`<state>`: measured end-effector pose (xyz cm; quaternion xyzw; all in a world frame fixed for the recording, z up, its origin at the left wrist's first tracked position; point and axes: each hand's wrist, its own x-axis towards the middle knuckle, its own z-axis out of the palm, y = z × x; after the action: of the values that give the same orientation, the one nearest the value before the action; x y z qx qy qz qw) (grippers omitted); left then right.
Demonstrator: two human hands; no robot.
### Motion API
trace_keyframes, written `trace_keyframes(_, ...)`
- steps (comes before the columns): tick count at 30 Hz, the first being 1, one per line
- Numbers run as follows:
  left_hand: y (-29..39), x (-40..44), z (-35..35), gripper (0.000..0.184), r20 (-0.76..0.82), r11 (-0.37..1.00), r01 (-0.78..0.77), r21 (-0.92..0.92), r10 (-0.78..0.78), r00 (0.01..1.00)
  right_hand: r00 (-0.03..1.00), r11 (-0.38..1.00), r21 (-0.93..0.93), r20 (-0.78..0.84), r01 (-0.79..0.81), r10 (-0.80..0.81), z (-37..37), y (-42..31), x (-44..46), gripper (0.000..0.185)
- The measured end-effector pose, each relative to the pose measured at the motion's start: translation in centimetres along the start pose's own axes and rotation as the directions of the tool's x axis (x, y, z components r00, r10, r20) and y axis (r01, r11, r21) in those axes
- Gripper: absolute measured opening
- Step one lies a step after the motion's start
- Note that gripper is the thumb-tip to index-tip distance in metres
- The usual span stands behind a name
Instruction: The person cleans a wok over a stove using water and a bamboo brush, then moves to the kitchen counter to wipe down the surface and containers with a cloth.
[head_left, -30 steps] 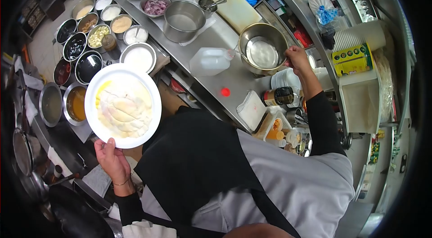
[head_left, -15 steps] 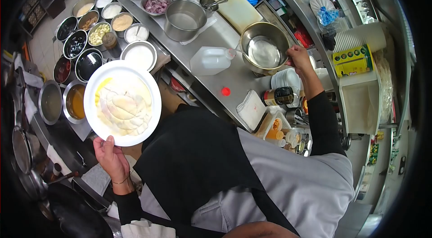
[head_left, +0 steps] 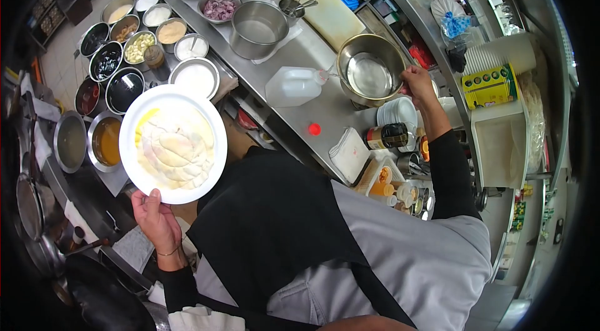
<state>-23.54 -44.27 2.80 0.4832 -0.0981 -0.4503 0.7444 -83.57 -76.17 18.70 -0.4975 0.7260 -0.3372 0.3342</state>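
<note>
Plate (head_left: pixel 219 143) in left hand (head_left: pixel 159 225), thumb (head_left: pixel 154 196) on top

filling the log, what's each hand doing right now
Left hand: closed, holding the white plate by its rim.
Right hand: closed, holding a metal pot.

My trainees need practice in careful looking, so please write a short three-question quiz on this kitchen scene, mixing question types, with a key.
1. What does the left hand hold?
2. True or false: the right hand grips the plastic jug.
3. What colour is the small round object on the steel counter? A) green B) red C) blue

Key:
1. A white plate with pale, flat food on it.
2. False; it is at the side of a steel pot.
3. B
</note>
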Motion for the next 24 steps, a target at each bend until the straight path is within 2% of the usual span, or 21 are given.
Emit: trace_keyframes(24,-0.10,-0.35,-0.06,0.019,-0.009,1.000,-0.005,0.001,0.005,1.000,0.999,0.999,-0.039,-0.035,-0.003,0.002,-0.15,-0.71,0.03,0.011)
